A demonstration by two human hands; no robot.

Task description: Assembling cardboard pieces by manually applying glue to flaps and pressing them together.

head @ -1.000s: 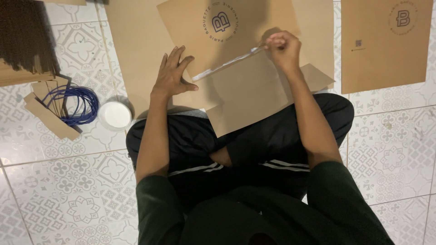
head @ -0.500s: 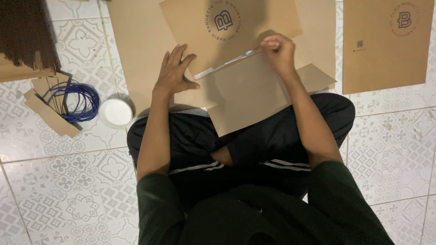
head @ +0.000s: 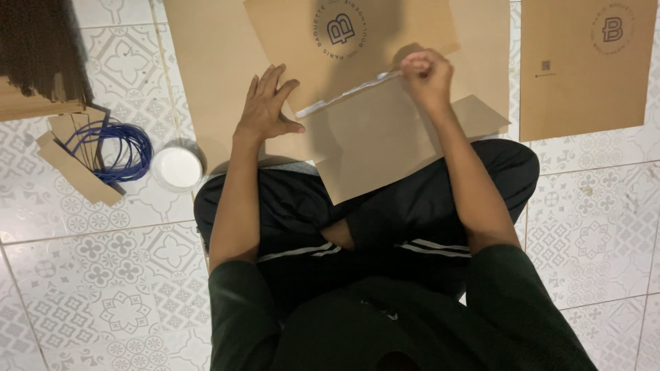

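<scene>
Two hands worked a brown paper bag (head: 385, 148) lying on the person's lap: the left hand (head: 267, 110) pressed flat with fingers spread, while the right hand (head: 426, 77) pinched a white strip (head: 347, 96), its fist slightly farther right than before.

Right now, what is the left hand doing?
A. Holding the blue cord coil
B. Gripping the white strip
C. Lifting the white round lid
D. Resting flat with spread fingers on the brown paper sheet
D. The left hand lies palm down, fingers spread, on the brown paper sheet, while the right hand pinches the end of the white strip; the blue cord coil and white round lid sit untouched on the floor.
</scene>
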